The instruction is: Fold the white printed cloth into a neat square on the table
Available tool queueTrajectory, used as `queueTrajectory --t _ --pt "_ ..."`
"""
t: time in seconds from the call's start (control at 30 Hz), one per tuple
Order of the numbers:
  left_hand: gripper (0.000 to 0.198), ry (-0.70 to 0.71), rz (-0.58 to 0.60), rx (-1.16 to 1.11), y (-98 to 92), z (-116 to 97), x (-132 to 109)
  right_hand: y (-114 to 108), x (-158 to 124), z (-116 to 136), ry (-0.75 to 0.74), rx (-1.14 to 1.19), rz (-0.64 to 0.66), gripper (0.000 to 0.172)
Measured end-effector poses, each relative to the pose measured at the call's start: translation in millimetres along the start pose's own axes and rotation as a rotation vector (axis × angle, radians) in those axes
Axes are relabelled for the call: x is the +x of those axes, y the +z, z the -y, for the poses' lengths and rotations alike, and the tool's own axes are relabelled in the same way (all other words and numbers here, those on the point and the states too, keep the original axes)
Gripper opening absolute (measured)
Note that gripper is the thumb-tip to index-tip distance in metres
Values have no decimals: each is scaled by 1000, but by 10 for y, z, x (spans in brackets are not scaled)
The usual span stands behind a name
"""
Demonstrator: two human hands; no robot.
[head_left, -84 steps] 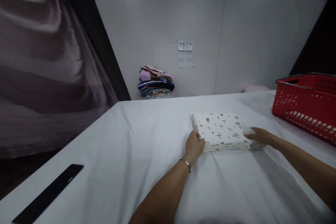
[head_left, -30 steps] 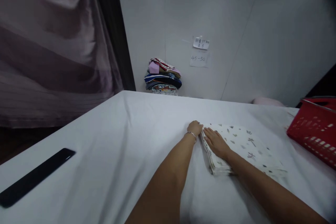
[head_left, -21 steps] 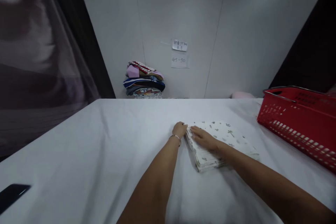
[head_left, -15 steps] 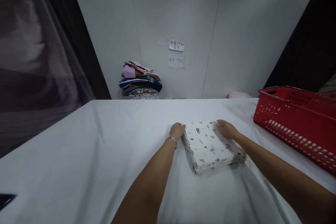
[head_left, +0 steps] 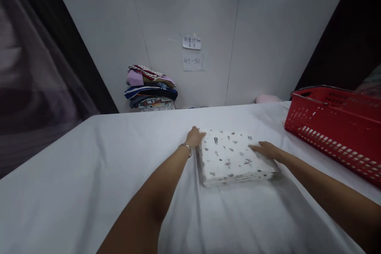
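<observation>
A folded white cloth point(head_left: 229, 154) with small dark prints, several layers thick, lies on the white-covered table. At its far left corner, my left hand point(head_left: 195, 137) pinches the edge, thumb on top and the other fingers mostly hidden at the side. A bracelet circles my left wrist. My right hand point(head_left: 266, 150) rests on the cloth's right side, its fingers stretched out and touching the top layer.
To the right stands a red perforated basket point(head_left: 336, 135) with a metal handle. Behind the table's far edge, a stack of folded fabrics point(head_left: 151, 91) sits against the grey wall, left of two paper notes point(head_left: 192, 53). A pink item point(head_left: 267, 99) shows beyond the far edge.
The cloth has turned slightly and now lies squarer to me. My right hand has slid from the far right corner nearer along the right side. The left hand stays at its corner.
</observation>
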State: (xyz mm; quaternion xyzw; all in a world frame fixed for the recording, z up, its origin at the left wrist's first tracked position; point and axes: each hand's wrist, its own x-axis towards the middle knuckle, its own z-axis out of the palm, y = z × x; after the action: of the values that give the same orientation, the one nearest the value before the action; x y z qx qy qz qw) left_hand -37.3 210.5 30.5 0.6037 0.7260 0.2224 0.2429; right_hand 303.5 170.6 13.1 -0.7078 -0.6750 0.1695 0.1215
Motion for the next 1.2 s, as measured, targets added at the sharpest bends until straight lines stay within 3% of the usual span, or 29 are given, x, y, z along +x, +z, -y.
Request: queueTrajectory --t 0.13,0.23,0.33,0.4,0.5,0.6,0.73,0.87,1.2 --pt "35 29 -40 105 -189 85 313 113 -435 297 110 503 411 70" --pt "40 -6 -26 126 -202 195 396 146 -642 431 196 717 447 85" --pt "46 11 -58 165 -169 244 326 128 -726 420 245 904 466 76" --pt "45 122 -150 218 -150 197 208 121 -754 371 241 1016 503 66" --pt "34 416 -239 245 -82 -10 -86 138 -794 307 217 1104 537 46" --pt "22 673 -125 136 109 -294 -512 164 -841 279 207 1153 547 31" --pt "21 918 99 75 468 -559 -1080 178 -941 256 216 1219 534 30" --pt "25 1002 219 150 683 -632 -1347 188 -1064 241 213 1241 517 30" --pt "17 1016 181 314 724 -631 -1430 309 -1148 225 109 1262 405 43"
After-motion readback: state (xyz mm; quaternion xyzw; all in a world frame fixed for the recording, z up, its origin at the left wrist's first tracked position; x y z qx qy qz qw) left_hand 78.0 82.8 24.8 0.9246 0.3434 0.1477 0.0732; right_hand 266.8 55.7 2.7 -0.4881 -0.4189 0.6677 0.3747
